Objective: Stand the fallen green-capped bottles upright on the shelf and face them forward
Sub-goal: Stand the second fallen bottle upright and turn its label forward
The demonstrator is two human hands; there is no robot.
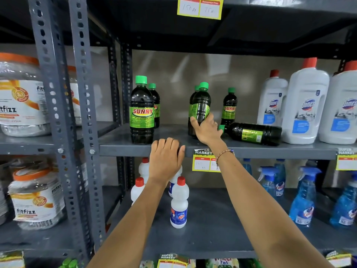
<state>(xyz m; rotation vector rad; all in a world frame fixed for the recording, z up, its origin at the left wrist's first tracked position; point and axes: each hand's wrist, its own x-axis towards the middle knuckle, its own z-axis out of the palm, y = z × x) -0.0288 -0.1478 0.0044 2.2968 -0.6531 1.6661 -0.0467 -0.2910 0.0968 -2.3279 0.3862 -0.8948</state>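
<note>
**One bottle in hand, one still lying down**

The right hand (205, 128) is closed around the lower body of a green-capped bottle (201, 105), thumb on the left side and fingers wrapped behind it. The bottle stands nearly upright, leaning a little, and its label faces left rather than forward. A beaded bracelet (225, 153) sits on that wrist.

The left hand (165, 159) holds nothing. Its fingers are curled over the front edge of the grey shelf (123, 147), palm down against the lip.

Just right of the held bottle, a fallen bottle (253, 133) lies on its side on the same shelf, its green cap pointing toward the right hand and close to it. Behind it one bottle (229, 107) stands upright with its label forward. At the left end of the shelf a front bottle (142, 111) stands upright, label forward, with another (155, 105) just behind it.

White jugs with red caps (306, 105) fill the right end of the shelf, near the fallen bottle's base.
</note>
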